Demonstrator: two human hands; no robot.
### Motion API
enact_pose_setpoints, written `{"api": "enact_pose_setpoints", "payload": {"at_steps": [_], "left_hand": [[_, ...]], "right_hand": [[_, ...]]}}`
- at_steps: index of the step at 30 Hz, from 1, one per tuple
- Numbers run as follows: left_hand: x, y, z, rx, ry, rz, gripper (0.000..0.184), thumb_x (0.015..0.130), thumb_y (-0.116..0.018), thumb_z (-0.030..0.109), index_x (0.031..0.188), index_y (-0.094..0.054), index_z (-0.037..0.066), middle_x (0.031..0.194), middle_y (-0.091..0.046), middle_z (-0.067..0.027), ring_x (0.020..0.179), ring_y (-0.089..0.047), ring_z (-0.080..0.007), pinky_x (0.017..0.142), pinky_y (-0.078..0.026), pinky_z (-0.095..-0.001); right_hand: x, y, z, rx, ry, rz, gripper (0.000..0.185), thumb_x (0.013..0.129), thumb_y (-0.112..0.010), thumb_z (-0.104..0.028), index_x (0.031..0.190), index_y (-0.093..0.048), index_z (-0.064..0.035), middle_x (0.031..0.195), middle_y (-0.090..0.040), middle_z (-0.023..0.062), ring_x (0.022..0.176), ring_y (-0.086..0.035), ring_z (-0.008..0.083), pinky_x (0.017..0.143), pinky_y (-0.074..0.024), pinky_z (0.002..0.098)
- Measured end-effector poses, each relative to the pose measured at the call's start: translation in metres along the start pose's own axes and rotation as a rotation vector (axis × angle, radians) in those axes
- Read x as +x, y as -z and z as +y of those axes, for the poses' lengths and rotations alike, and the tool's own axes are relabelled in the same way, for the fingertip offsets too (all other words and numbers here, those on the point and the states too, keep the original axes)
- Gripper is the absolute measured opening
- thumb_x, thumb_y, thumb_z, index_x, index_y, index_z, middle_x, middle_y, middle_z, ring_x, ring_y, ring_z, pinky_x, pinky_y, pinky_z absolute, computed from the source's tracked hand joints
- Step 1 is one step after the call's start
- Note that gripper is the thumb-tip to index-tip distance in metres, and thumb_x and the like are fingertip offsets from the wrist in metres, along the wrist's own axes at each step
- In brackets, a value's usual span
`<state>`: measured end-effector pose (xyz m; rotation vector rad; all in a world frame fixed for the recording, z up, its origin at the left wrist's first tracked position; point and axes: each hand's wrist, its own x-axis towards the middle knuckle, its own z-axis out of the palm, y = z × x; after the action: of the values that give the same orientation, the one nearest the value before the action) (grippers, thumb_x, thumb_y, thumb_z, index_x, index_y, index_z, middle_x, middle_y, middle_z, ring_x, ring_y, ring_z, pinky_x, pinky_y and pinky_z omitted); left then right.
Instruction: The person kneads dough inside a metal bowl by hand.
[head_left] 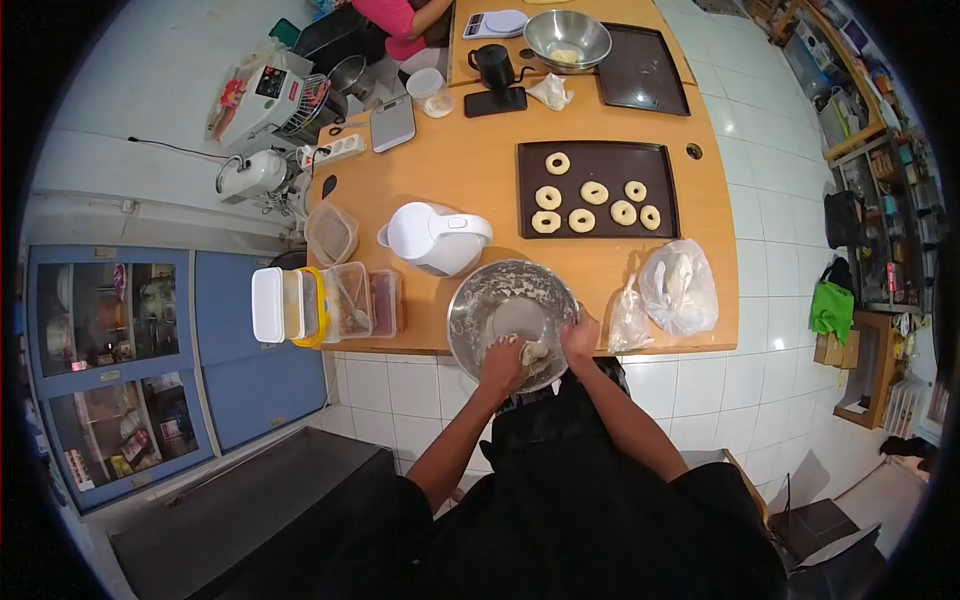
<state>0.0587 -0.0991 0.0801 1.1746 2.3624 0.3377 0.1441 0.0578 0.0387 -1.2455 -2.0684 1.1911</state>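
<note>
A large steel mixing bowl (pixel 468 300) sits at the table's front edge, its inner wall smeared with flour and sticky dough. Down inside it, my left hand (pixel 503 364) has its fingers curled against a lump of dough (pixel 536 352) near the side closest to me. My right hand (pixel 579 338) grips the bowl's rim on the right, fingers over the edge. Behind the bowl, a dark baking tray (pixel 600 156) carries several dough rings (pixel 594 193).
Left of the bowl stand a white electric kettle (pixel 430 238) and plastic containers (pixel 350 300). Plastic bags (pixel 680 287) lie to the right. Farther back are a scale (pixel 393 124), a black pitcher (pixel 493 66), another steel bowl (pixel 567 38) and a person in a pink sleeve (pixel 390 16).
</note>
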Motion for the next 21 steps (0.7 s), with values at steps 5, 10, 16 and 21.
{"api": "enact_pose_setpoints", "payload": {"at_steps": [5, 10, 16, 21], "left_hand": [[0.005, -0.004, -0.006, 0.080, 0.049, -0.186, 0.032, 0.081, -0.059, 0.029, 0.102, -0.064, 0.005, 0.089, -0.067, -0.0168, 0.086, -0.064, -0.0367, 0.079, -0.048, -0.0505], [0.032, -0.025, -0.005, -0.020, 0.582, 0.029, 0.046, 0.084, -0.056, 0.038, 0.112, -0.057, 0.001, 0.088, -0.067, -0.0215, 0.078, -0.066, -0.0396, 0.068, -0.049, -0.0536], [0.041, -0.030, 0.001, 0.226, 0.275, 0.143, 0.044, 0.081, -0.064, 0.027, 0.116, -0.051, 0.004, 0.114, -0.060, -0.0198, 0.107, -0.059, -0.0349, 0.085, -0.046, -0.0502], [0.049, -0.062, -0.006, 0.091, 0.291, 0.208, 0.048, 0.073, -0.069, 0.016, 0.116, -0.048, 0.006, 0.114, -0.055, -0.0180, 0.111, -0.054, -0.0344, 0.092, -0.041, -0.0498]], "right_hand": [[0.000, 0.000, -0.005, -0.027, -0.107, -0.040, 0.028, 0.079, -0.058, -0.004, 0.106, -0.063, -0.0001, 0.084, -0.064, 0.0264, 0.084, -0.062, 0.0448, 0.075, -0.0481, 0.0494], [-0.002, -0.002, -0.002, 0.002, -0.075, -0.020, 0.028, 0.078, -0.059, -0.004, 0.106, -0.063, 0.0001, 0.085, -0.065, 0.0260, 0.083, -0.062, 0.0451, 0.075, -0.0480, 0.0495], [-0.001, -0.007, 0.005, -0.011, -0.060, -0.002, 0.029, 0.078, -0.059, -0.004, 0.106, -0.062, 0.0016, 0.086, -0.064, 0.0266, 0.082, -0.062, 0.0450, 0.074, -0.0482, 0.0492], [0.005, 0.002, -0.014, -0.060, -0.094, -0.089, 0.027, 0.080, -0.057, -0.004, 0.106, -0.062, 0.0023, 0.086, -0.064, 0.0268, 0.083, -0.062, 0.0448, 0.074, -0.0484, 0.0480]]}}
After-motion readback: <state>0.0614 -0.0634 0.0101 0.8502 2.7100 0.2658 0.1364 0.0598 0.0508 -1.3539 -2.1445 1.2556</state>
